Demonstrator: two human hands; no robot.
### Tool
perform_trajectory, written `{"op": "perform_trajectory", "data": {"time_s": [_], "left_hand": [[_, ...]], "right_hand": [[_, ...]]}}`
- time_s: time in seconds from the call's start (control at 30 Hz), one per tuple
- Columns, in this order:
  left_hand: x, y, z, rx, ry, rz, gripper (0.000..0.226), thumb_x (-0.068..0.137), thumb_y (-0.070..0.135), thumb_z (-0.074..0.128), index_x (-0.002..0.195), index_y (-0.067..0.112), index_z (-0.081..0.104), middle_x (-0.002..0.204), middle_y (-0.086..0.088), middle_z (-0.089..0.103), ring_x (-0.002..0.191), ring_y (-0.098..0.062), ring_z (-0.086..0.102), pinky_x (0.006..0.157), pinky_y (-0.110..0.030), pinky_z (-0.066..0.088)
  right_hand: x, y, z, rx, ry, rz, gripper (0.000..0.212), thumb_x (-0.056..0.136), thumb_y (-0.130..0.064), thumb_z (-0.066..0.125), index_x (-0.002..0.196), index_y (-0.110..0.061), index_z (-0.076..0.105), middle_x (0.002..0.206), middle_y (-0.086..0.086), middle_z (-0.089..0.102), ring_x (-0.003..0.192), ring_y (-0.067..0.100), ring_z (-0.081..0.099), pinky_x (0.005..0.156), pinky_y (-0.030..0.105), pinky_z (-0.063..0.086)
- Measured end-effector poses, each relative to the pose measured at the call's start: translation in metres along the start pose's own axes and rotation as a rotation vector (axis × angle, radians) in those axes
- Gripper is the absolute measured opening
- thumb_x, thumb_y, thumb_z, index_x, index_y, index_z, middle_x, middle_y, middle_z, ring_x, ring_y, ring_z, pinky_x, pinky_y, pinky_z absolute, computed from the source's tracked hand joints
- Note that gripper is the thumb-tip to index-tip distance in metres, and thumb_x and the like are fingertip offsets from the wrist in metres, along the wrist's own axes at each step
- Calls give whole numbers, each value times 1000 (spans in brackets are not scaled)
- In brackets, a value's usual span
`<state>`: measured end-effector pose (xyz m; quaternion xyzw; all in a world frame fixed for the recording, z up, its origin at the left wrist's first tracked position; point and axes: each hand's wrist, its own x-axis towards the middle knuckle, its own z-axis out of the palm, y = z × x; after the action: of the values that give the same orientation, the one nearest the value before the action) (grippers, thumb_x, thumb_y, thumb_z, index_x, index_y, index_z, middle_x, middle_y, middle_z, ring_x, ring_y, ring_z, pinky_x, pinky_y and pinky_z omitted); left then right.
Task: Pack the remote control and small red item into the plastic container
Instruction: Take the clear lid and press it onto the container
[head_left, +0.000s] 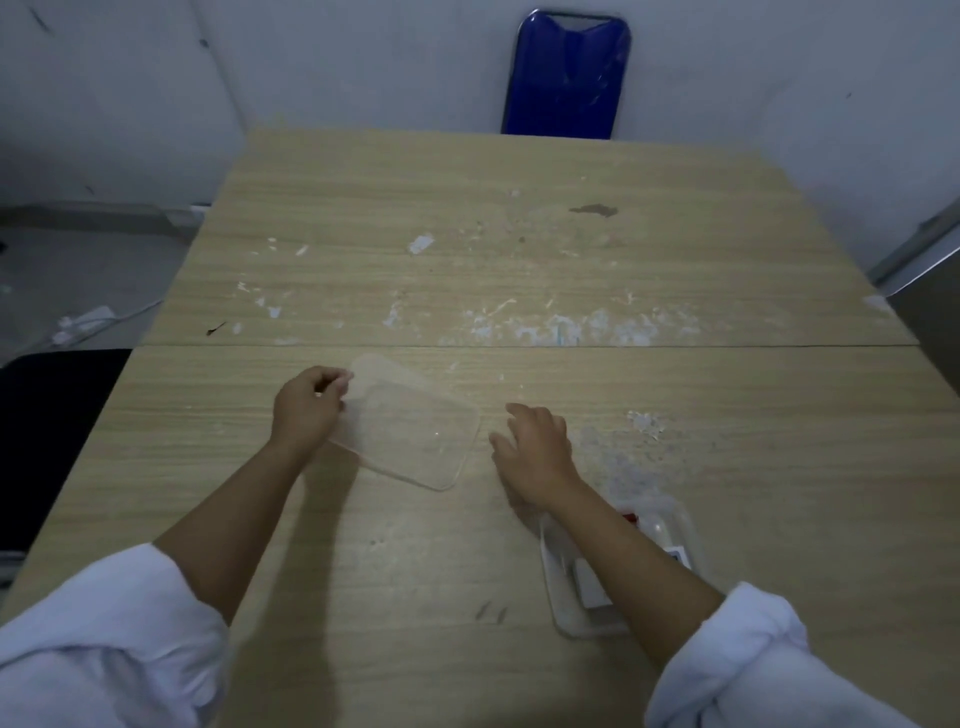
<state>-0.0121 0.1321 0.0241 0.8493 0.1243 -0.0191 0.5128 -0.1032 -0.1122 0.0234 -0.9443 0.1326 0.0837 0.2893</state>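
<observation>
A clear plastic lid (415, 436) lies tilted on the wooden table (467, 260), its left edge pinched by my left hand (306, 405). To the right of the lid my right hand (535, 452) hovers with fingers spread, holding nothing. Under my right forearm stands the clear plastic container (571, 618). Inside it I see a white remote control (589, 587) and a small red item (630, 517), both partly hidden by the arm.
A blue chair (566, 73) stands behind the table's far edge. White paint flecks mark the tabletop, and a seam runs across its middle. A grey metal object (930, 291) is at the right edge. Cables lie on the floor at left.
</observation>
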Motion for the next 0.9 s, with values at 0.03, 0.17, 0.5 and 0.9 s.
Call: {"op": "perform_trajectory", "data": {"time_s": [0.03,0.17,0.5,0.9], "left_hand": [[-5,7,5,-74,-15,2,18,89,8,56,101,3,68,92,-14,67,59,-12,56,52,-13,49],[-37,39,28,-273,-53,109,17,89,7,54,100,10,67,74,4,60,59,-8,55,50,-10,49],[-120,80,87,-403,-82,285,21,87,6,60,102,17,69,100,-5,69,91,-6,63,79,-2,46],[-187,56,133,-515,-103,-232,38,80,0,67,117,5,63,105,-8,66,97,-18,62,94,-32,49]], "right_hand": [[-2,0,-5,81,23,21,49,94,-35,46,139,-15,41,139,15,45,128,33,38,105,42,35],[-4,7,-37,346,114,174,43,99,-37,34,131,-11,49,119,24,61,106,37,60,91,39,48],[-21,68,-106,1003,91,504,38,95,-21,44,76,5,64,67,15,62,55,21,61,45,22,55],[-82,129,-119,773,136,367,44,78,10,54,117,-10,63,102,1,64,83,13,63,65,19,56]]}}
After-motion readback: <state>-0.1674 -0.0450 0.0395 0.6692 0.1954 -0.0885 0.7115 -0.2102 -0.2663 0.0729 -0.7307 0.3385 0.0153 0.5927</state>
